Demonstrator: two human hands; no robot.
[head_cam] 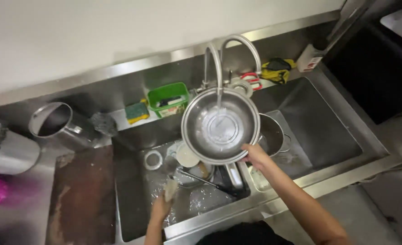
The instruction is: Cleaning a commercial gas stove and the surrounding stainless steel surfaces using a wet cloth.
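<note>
My right hand grips the lower right rim of a large steel bowl, tilted up so its inside faces me. Water from the curved tap runs into the bowl. My left hand is low in the left sink basin, holding a pale scrub cloth or sponge. Below the bowl lie several dirty dishes and utensils in the wet basin.
A steel double sink has a pot by the divider. On the back ledge: a green basket, yellow-green sponge, steel scourer, red scissors, yellow cloth. A steel canister lies at the left.
</note>
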